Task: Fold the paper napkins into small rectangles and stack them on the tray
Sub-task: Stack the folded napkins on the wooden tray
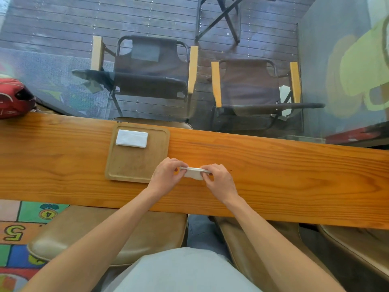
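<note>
A white paper napkin (192, 173), folded small, is held just above the wooden counter between both hands. My left hand (166, 175) pinches its left end and my right hand (219, 179) pinches its right end. To the left lies a square wooden tray (136, 165) with a raised rim. One folded white napkin (132, 138) rests flat in the tray's far left corner. The napkin in my hands is to the right of the tray, beside its near right corner.
The long wooden counter (273, 169) runs left to right against a glass pane, with two folding chairs (147, 76) outside. A red helmet (14, 100) sits at the counter's far left. Padded stools (105, 234) stand below the near edge.
</note>
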